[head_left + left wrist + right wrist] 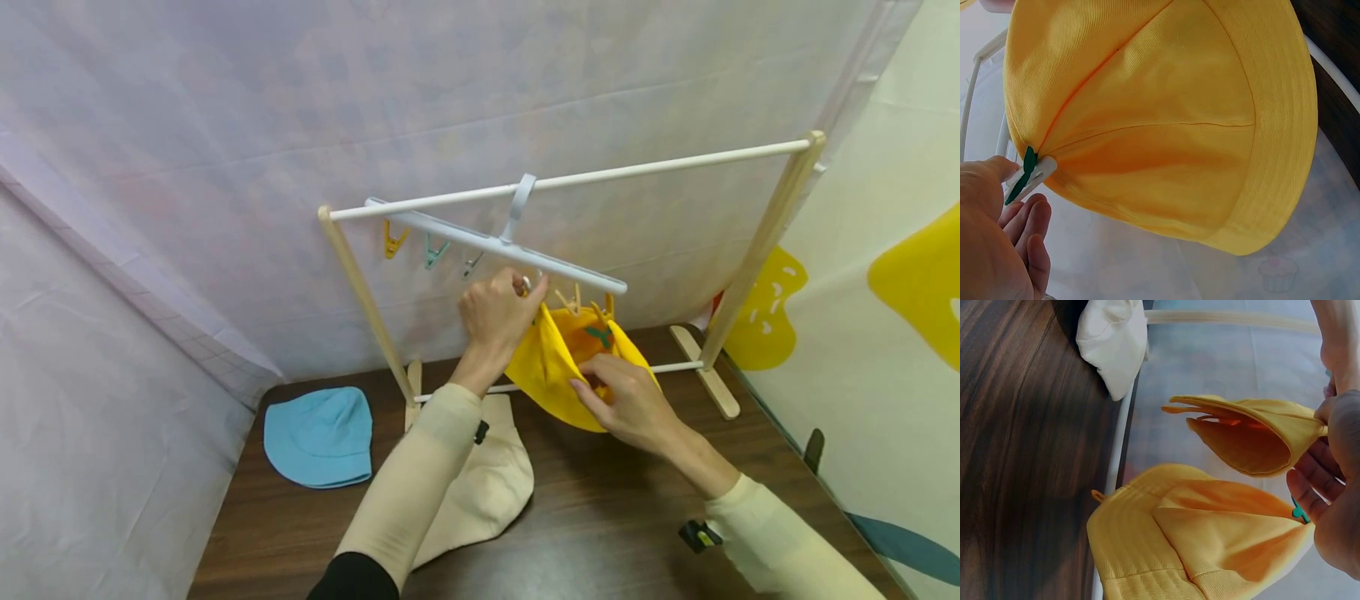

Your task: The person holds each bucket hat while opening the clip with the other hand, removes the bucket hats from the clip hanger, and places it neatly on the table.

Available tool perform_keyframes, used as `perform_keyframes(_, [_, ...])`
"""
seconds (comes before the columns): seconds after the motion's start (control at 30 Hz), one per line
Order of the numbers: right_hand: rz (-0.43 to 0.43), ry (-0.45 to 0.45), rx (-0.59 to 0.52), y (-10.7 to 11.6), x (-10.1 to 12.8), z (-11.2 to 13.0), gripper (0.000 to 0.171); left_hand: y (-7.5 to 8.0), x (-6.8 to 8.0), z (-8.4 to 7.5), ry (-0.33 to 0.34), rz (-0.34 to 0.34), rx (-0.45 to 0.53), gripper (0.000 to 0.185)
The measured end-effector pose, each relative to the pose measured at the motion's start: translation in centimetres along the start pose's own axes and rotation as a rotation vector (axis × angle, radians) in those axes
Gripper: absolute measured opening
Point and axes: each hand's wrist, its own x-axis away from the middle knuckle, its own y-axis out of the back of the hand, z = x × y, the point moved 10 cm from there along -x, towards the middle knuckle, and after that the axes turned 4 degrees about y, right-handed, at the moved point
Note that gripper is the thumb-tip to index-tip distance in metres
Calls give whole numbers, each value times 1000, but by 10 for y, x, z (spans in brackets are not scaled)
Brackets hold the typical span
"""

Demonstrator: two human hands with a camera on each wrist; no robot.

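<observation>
Hanging from the clip hanger point(498, 242) above the table point(600, 517), the yellow hat point(558, 367) looks light, soft and floppy. Left hand point(497, 312) pinches a clip point(1032, 177) at its brim, probably; right hand point(626, 400) grips the crown.

Hat point(558, 367) under clip hanger point(495, 243) – two hats point(321, 436) on table point(600, 517), left
</observation>
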Motion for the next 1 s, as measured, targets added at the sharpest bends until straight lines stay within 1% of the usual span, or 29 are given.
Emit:
perform_keyframes(0.27, [-36,-7,31,4,3,-2,15,0,0,0,-3,3,-7,38])
perform_keyframes(0.5, [-35,-37,63,6,3,-5,12,-1,0,0,5,15,7,36])
perform_keyframes(0.7, [-68,-18,61,6,2,-3,11,-1,-1,2,15,26,19,36])
perform_keyframes(1.0, [-66,-5,73,6,1,0,14,-2,1,1,15,43,27,36])
